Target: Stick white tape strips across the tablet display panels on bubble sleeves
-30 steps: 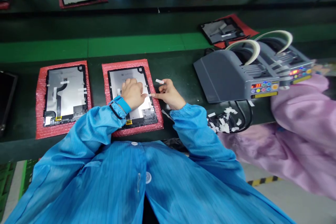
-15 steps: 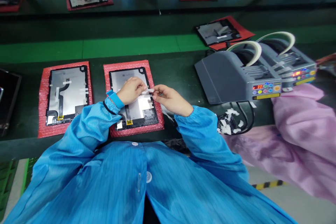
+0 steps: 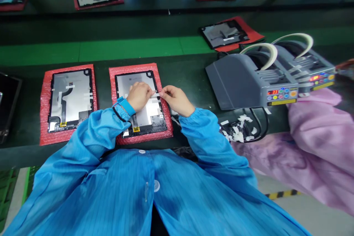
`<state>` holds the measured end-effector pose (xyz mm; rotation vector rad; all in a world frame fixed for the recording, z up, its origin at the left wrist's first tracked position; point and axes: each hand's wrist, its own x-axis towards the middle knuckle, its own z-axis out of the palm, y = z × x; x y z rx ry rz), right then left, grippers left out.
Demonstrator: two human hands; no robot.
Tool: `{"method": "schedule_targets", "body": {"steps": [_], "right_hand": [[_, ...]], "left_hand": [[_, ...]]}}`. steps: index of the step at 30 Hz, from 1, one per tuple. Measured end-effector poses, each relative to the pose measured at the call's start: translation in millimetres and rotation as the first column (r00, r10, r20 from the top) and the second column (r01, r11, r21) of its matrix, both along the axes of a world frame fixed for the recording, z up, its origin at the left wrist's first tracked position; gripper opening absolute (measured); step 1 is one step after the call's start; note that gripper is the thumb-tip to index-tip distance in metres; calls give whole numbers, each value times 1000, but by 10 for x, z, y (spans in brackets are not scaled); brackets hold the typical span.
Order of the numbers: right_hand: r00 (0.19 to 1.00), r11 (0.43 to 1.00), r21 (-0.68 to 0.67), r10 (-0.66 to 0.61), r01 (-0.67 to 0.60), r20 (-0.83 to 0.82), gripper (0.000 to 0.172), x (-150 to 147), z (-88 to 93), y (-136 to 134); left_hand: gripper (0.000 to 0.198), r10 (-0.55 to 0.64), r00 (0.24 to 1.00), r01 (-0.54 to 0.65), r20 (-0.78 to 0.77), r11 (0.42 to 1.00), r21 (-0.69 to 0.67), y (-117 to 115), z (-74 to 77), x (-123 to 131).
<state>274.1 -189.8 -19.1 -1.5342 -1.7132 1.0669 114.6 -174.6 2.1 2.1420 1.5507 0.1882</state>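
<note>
An open tablet back (image 3: 141, 112) lies on a pink bubble-wrap sheet (image 3: 163, 132) in front of me. My left hand (image 3: 140, 96) rests over its upper middle, fingers curled and pinching one end of a short white tape strip (image 3: 155, 95). My right hand (image 3: 175, 99) pinches the strip's other end at the tablet's right edge. Both hands hold the strip just above the silver panel. A blue wrist strap circles my left wrist.
A second tablet on pink wrap (image 3: 69, 99) lies to the left. Two grey tape dispensers (image 3: 249, 81) stand at right, with white tape scraps (image 3: 239, 131) below them. A person's pink sleeve (image 3: 315, 132) is at far right. More tablets (image 3: 224, 34) sit on the green belt behind.
A second ago my left hand pressed flat on the panel while the right held a strip beside it. Both hands now pinch a strip together over the tablet's right side.
</note>
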Motion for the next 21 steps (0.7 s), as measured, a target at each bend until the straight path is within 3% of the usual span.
{"method": "schedule_targets", "body": {"steps": [5, 13, 18, 21], "right_hand": [[992, 999, 7, -42, 41, 115, 11, -20, -56, 8], [991, 1000, 16, -17, 15, 135, 13, -27, -84, -6], [987, 979, -140, -135, 147, 88, 26, 47, -135, 47], [994, 957, -269, -113, 109, -2, 38, 139, -100, 88]], "left_hand": [[21, 19, 996, -14, -86, 998, 62, -61, -47, 76], [20, -13, 995, 22, -98, 995, 93, -94, -79, 57], [15, -2, 993, 14, -116, 995, 102, -95, -59, 93], [24, 56, 993, -43, -105, 992, 121, -51, -14, -11]]}}
